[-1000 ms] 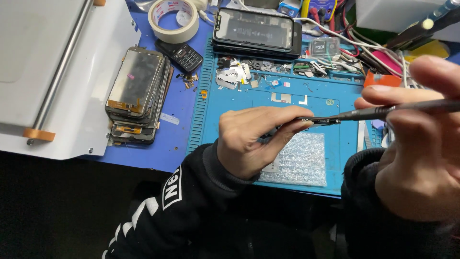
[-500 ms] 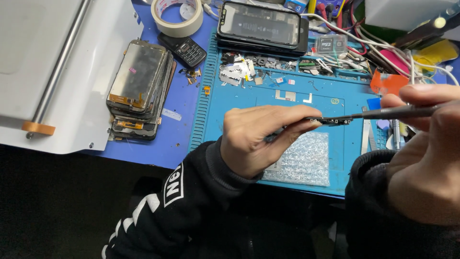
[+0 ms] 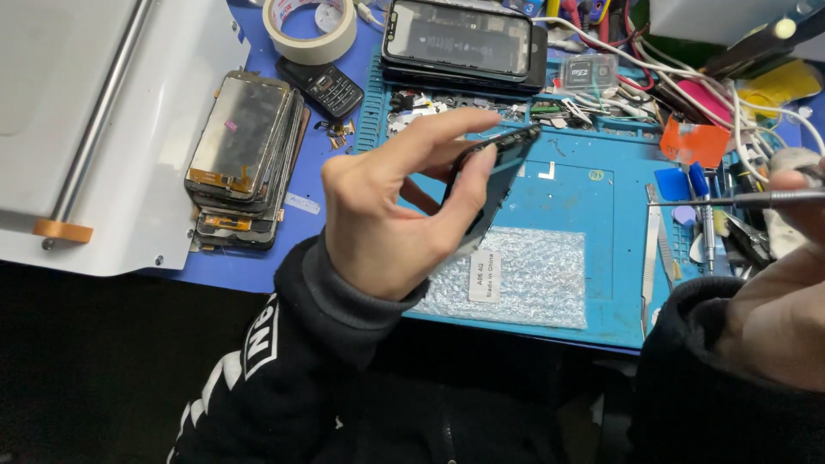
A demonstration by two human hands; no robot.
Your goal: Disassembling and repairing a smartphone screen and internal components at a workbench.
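Observation:
My left hand (image 3: pixel 391 210) holds a dark phone frame (image 3: pixel 491 176) edge-on, raised above the blue work mat (image 3: pixel 593 202), thumb on its near side and fingers along the top. My right hand (image 3: pixel 786 292) sits at the right edge of the head view, closed on a thin metal screwdriver (image 3: pixel 730 200) whose tip points left, well apart from the phone frame. A sheet of bubble wrap (image 3: pixel 524 279) with a white label lies on the mat under the left hand.
A stack of phone screens (image 3: pixel 245 155) lies left on the blue table cover, beside a white machine (image 3: pixel 94 129). At the back are a tape roll (image 3: pixel 309 30), a small keypad phone (image 3: pixel 325 86), a large phone (image 3: pixel 464 43), loose parts, cables and tools.
My left hand has lifted and turned the phone frame up on its edge. The screwdriver tip has pulled away to the right, off the phone.

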